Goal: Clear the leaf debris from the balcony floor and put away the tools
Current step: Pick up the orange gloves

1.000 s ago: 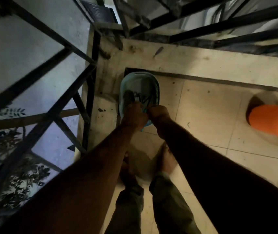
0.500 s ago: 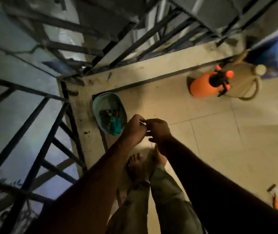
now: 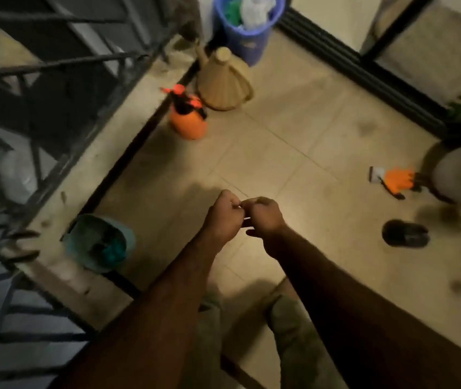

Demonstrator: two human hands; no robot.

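Observation:
My left hand and my right hand meet in front of me above the tiled balcony floor, fingers curled. Between them they pinch a small thin pale piece; what it is I cannot tell. A teal basin with dark tools and something teal inside sits on the floor at lower left, against the concrete ledge. A few dry leaves lie on that ledge. An orange glove with a small tool lies on the floor at right.
An orange spray bottle, a woven cone-shaped basket and a blue bucket stand at the back by the black railing. A dark slipper and a pale plant pot are at right. Dark spots mark the tiles nearby.
My hands have left the teal basin and risen together, still pinching the thin piece. My view has swung right, from the railing corner to the open floor.

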